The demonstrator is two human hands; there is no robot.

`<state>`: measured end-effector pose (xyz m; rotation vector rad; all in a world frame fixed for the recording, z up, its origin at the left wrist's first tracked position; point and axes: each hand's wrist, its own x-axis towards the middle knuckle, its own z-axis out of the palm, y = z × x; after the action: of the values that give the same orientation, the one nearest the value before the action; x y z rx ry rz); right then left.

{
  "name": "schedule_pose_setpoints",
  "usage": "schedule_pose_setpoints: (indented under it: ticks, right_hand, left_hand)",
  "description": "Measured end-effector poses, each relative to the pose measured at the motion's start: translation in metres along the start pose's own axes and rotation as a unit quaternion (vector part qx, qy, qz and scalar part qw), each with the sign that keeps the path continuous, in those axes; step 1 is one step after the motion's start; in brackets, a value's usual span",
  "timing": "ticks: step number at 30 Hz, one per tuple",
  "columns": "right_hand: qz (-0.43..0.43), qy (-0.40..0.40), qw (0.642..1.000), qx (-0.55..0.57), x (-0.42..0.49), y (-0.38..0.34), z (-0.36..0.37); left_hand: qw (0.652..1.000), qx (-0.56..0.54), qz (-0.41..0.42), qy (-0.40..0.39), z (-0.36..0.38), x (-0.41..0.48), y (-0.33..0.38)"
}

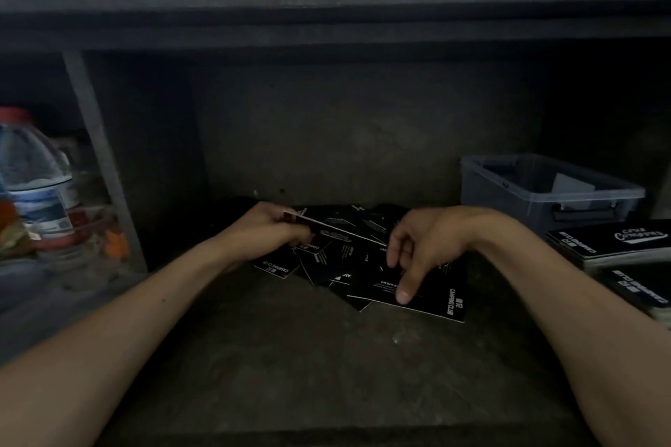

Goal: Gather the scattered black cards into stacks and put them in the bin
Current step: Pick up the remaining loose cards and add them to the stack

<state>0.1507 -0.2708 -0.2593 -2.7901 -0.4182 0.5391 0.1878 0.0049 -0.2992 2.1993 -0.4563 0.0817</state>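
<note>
Here the left hand (272, 229) pinches a few gathered cards (337, 230) by one end, so they jut out flat toward the right hand (425, 247). That hand grips nothing; its fingers hang down and one fingertip (403, 296) presses the nearest loose card (435, 298). The remaining pile (326, 261) lies overlapped on the dark floor between the hands. The cards look thin, light, fairly stiff and slick (likely to fan out), so sliding each one clear and lifting it by an edge seems wisest. The clear bin (508, 200) sits to the right, behind two squared stacks (610, 243).
</note>
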Motion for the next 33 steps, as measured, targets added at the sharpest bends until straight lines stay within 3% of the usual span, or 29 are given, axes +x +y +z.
schedule_pose_setpoints:
  ticks: [6,9,14,20,23,25,30,33]
  right_hand:
    - [-0.033,0.061,0.997,0.045,0.006,0.002,0.002]
    - [-0.037,0.099,0.992,0.071,0.004,0.006,-0.003]
    - [-0.017,0.039,0.998,0.042,0.002,0.005,-0.001]
    - [-0.017,0.057,0.991,0.122,0.0,0.008,-0.002]
    - [-0.034,0.116,0.956,0.266,-0.001,0.01,-0.006]
    - [-0.033,0.181,0.915,0.36,0.001,0.008,-0.007]
    - [-0.028,0.393,0.802,0.449,0.017,-0.003,-0.001]
    - [-0.02,0.339,0.8,0.495,0.03,-0.012,0.016]
  left_hand:
    - [0.987,0.055,0.123,-0.085,-0.001,-0.011,0.009]
    - [0.983,0.031,0.165,-0.076,0.0,-0.012,0.012]
    - [0.993,-0.018,0.119,0.011,-0.001,-0.004,0.0]
    - [0.992,-0.034,0.12,0.007,0.003,0.0,-0.008]
    - [0.991,-0.042,0.124,-0.009,0.006,-0.001,-0.007]
    - [0.992,-0.04,0.121,-0.012,0.007,-0.002,-0.006]
    - [0.991,-0.061,0.122,-0.004,0.008,-0.003,0.0]
    - [0.99,-0.061,0.128,-0.02,0.014,-0.005,0.005]
